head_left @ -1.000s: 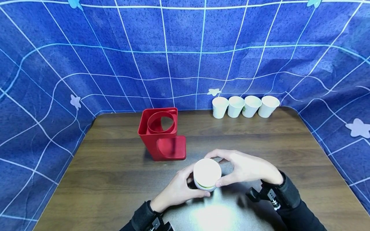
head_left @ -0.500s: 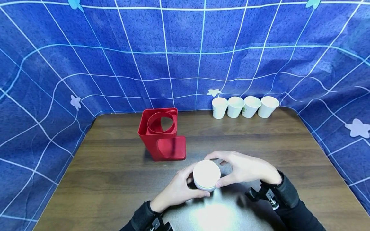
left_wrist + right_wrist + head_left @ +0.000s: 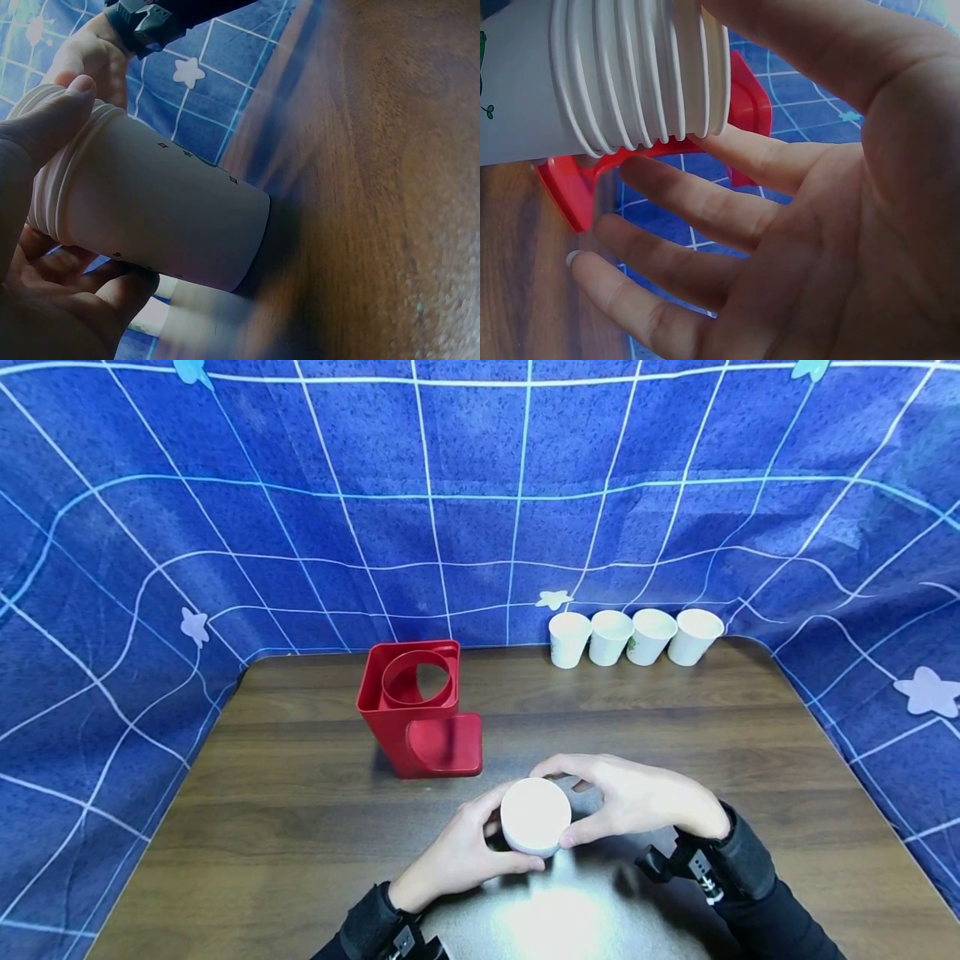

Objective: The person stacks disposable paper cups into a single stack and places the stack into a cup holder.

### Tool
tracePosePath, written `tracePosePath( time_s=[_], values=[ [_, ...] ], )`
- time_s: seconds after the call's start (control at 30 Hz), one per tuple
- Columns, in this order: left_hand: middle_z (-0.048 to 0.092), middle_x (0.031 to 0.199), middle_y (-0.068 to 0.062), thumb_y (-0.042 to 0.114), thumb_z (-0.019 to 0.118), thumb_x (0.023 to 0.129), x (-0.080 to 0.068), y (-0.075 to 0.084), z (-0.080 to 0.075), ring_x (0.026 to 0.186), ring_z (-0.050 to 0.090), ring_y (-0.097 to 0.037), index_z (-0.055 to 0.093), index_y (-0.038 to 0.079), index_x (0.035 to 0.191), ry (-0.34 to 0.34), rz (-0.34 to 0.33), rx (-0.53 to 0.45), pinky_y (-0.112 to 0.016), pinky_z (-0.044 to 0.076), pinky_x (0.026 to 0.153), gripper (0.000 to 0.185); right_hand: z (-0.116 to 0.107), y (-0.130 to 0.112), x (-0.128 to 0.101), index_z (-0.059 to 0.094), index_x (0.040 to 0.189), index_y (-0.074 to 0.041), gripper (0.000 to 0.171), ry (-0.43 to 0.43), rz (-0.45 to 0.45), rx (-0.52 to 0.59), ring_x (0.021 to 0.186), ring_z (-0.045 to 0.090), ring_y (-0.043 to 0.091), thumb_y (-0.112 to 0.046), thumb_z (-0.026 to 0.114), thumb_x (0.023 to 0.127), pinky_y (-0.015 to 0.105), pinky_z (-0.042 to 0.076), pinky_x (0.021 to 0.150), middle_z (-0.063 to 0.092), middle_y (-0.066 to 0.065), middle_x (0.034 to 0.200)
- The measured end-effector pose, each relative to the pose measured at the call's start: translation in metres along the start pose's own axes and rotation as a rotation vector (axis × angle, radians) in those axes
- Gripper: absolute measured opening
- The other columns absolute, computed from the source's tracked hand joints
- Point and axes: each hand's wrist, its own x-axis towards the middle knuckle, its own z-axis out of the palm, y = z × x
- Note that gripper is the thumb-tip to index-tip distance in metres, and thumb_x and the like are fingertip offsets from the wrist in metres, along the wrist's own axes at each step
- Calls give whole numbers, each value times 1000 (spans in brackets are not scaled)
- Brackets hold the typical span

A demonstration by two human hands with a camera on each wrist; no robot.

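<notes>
A stack of nested white paper cups point(image 3: 536, 815) stands mouth up near the front of the table. My left hand point(image 3: 467, 853) grips it from the left, thumb point(image 3: 64, 112) across the stacked rims and fingers round the far side. From the right, my right hand point(image 3: 637, 795) pinches the upper rims between thumb and index finger, as the right wrist view shows. Its other fingers point(image 3: 667, 255) spread loosely below the ridged rims point(image 3: 645, 75). Small printed marks show on the lowest cup's wall point(image 3: 172, 202). Whether its base touches the table cannot be told.
A red holder point(image 3: 386, 739) with a round ring in its top and a low square foot stands behind and left of the stack. Several single white paper cups point(image 3: 568, 639) line the table's back right edge. Blue gridded cloth point(image 3: 480, 452) hangs behind the wooden table point(image 3: 300, 843).
The top of the cup stack has shifted slightly toward me, and the green band below its rim is now out of sight. My right hand has moved slightly the same way.
</notes>
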Motion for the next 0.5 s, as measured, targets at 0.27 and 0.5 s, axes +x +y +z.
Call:
tracePosePath(
  time_s=[0.27, 0.5],
  values=[
    [60, 140, 0, 19, 91, 80, 0, 0, 0, 122, 62, -16, 52, 23, 146, -11, -10, -9, -24, 53, 104, 77, 1, -2, -2, 55, 142, -24, 59, -5, 4, -18, 124, 58, 9, -39, 79, 91, 44, 52, 104, 62, -12, 137],
    [59, 141, 1, 20, 91, 79, 1, 0, -1, 123, 61, -16, 52, 24, 147, -8, -12, -16, -25, 53, 104, 78, -4, -5, -8, 53, 148, -19, 61, 2, 39, -44, 128, 58, 15, -41, 74, 95, 49, 52, 106, 60, -8, 143]
  ],
)
